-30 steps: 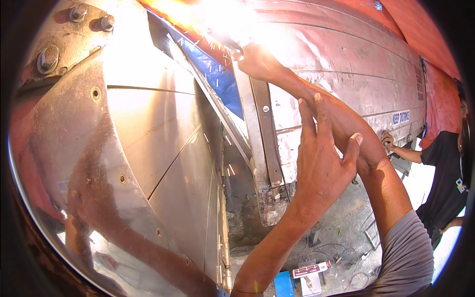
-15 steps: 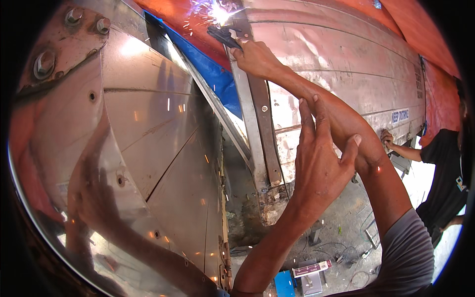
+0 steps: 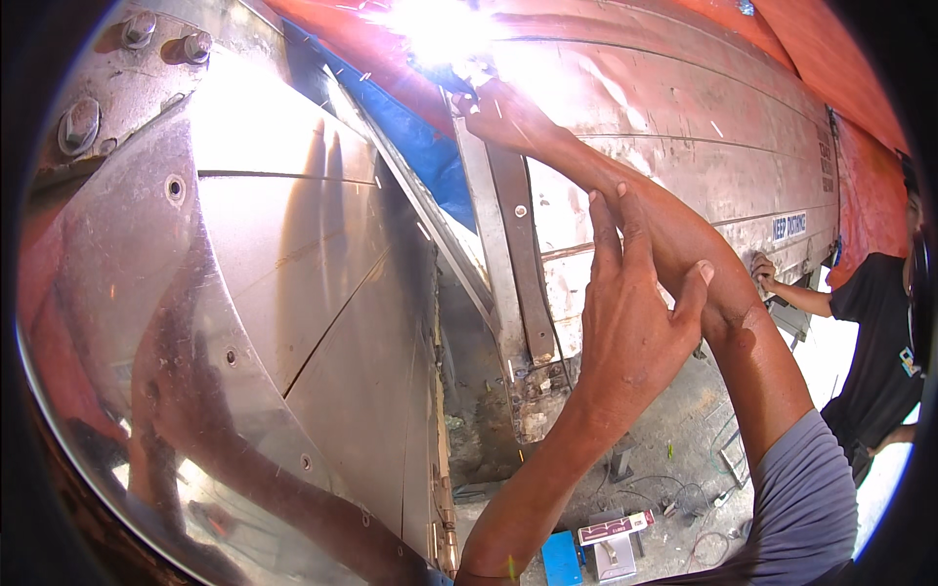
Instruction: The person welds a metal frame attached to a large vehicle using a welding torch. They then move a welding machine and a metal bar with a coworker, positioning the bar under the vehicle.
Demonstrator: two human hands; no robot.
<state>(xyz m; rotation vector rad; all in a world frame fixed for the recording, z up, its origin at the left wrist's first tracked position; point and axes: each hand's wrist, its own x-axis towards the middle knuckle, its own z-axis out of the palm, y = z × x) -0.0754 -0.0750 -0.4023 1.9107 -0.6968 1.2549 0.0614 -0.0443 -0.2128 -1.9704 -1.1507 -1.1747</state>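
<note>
My right arm stretches up toward a blinding welding arc [image 3: 440,29] at the top. My right hand [image 3: 493,115] is closed on a welding electrode holder [image 3: 467,73], mostly lost in the glare, near the top of an upright metal post [image 3: 473,171]. Sparks fly around it. My left hand [image 3: 630,317] is open, its fingertips resting on my right forearm and its thumb spread. On the left is a polished steel plate [image 3: 137,273] with bolts [image 3: 80,127] and holes; it reflects an arm. Behind the post is blue tarp [image 3: 391,117].
A long dented metal body [image 3: 684,107] spans the right, under orange tarpaulin [image 3: 860,68]. A co-worker [image 3: 865,352] in dark clothing has a hand against its lower edge. On the concrete floor [image 3: 684,420] below lie cables, a blue case [image 3: 562,557] and a long carton [image 3: 616,525].
The arc glare dimmed half a second ago, showing the dark holder, and is bright again now, with fewer orange sparks on the plate. My hands have barely moved.
</note>
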